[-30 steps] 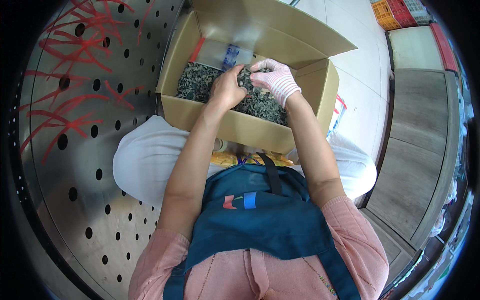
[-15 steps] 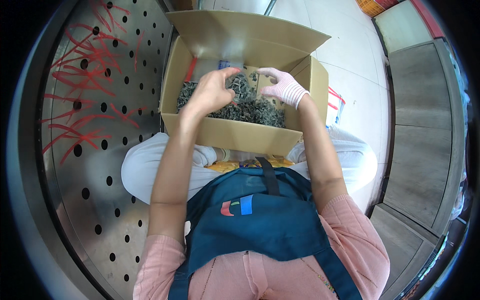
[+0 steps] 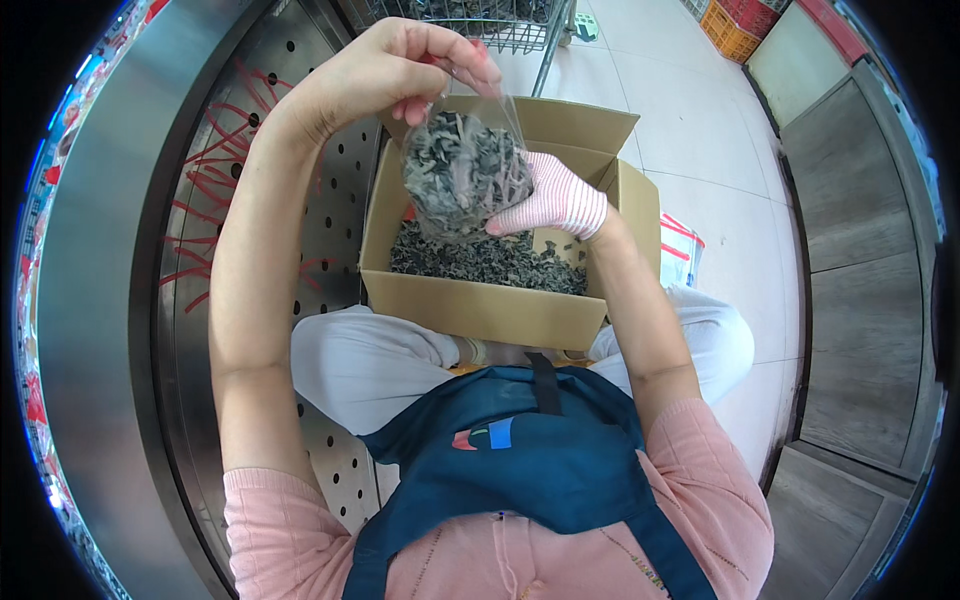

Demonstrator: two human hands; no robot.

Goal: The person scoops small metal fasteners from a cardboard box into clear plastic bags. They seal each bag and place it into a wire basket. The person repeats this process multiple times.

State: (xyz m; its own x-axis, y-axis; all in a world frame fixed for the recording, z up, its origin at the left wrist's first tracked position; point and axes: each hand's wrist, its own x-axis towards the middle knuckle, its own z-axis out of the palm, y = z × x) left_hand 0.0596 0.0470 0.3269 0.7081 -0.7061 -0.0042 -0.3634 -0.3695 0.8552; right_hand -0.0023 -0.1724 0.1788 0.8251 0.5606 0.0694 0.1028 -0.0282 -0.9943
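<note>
A clear plastic bag (image 3: 462, 178) filled with dark grey-green dried pieces, which look like black fungus, hangs over the box. My bare left hand (image 3: 400, 68) pinches the bag's gathered top with its fingers closed. Against the bag's right side and bottom rests my right hand (image 3: 555, 198), in a pink-and-white striped glove, thumb in front and the other fingers partly hidden behind. Beneath is an open cardboard box (image 3: 480, 308), its flaps up. Loose dried pieces (image 3: 500, 262) of the same kind cover much of its bottom.
On my left stands a perforated metal panel (image 3: 345, 200) with red marks. Behind the box is a wire cart (image 3: 520, 35). A white bag with red stripes (image 3: 680, 250) lies right of the box. Grey cabinets (image 3: 860, 330) line the right side; stacked crates (image 3: 740, 30) stand far right.
Both hands were inside the box at the bag. Now the filled bag is lifted above the box, my left hand up at its top and my right hand at its side. The view has shifted.
</note>
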